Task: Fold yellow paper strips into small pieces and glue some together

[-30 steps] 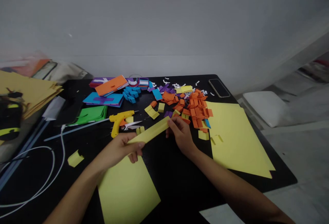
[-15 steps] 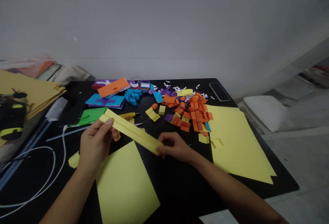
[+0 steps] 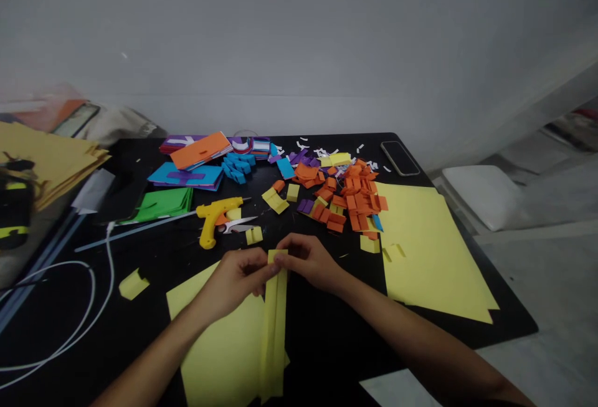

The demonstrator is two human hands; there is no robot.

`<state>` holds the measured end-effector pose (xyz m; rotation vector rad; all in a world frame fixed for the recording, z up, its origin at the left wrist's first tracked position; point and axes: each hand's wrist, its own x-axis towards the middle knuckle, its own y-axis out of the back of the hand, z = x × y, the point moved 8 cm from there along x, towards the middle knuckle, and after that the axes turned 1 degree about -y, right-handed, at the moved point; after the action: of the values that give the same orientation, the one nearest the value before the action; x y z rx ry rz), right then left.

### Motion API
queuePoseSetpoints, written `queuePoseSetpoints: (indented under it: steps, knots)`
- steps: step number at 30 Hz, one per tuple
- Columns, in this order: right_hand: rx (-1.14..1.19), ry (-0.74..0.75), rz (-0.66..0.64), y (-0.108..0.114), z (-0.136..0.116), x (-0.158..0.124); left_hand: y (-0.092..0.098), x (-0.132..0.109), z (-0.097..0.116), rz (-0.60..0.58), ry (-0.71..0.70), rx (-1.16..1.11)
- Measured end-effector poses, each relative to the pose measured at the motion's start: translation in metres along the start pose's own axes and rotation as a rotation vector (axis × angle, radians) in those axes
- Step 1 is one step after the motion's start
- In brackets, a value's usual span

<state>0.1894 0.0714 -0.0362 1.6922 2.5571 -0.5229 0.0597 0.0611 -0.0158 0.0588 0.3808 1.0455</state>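
A long folded yellow paper strip [image 3: 275, 326] points toward me, its far end pinched between both hands. My left hand [image 3: 240, 279] is closed on the strip's left edge with thumb and fingers. On the right edge, close beside it, my right hand [image 3: 311, 262] is closed too. Creases run along the strip's length. Under the strip and my left forearm lies a yellow paper sheet [image 3: 224, 357] on the black table. Just beyond my hands are a yellow glue gun [image 3: 212, 219], scissors [image 3: 236, 225] and a small folded yellow piece [image 3: 253, 235].
Folded orange paper pieces [image 3: 359, 201] are heaped behind my hands, among white scraps. Larger yellow sheets [image 3: 434, 251] lie at the right, with a phone [image 3: 400, 158] behind them. Green packets [image 3: 163, 203], blue packets [image 3: 187, 176] and a white cable [image 3: 109, 263] are at the left.
The strip has swung from slanting across the table to pointing toward me. My left hand has moved right and nearer, beside my right hand, uncovering the glue gun and scissors.
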Motion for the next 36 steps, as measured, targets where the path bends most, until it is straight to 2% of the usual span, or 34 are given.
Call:
queuePoseSetpoints:
  steps: [7,24,36]
  knots:
    - [-0.065,-0.012,0.037,0.0031,0.0019,-0.0002,-0.0001,-0.0001,-0.0007,-0.012,-0.008,0.037]
    - [-0.12,-0.052,0.075,0.0043,0.0034,-0.0008,-0.0042,0.0014,0.0014,-0.1,0.005,-0.047]
    - [-0.114,-0.056,0.077,0.0046,0.0038,-0.0008,-0.0038,0.0008,-0.0047,-0.094,0.011,-0.022]
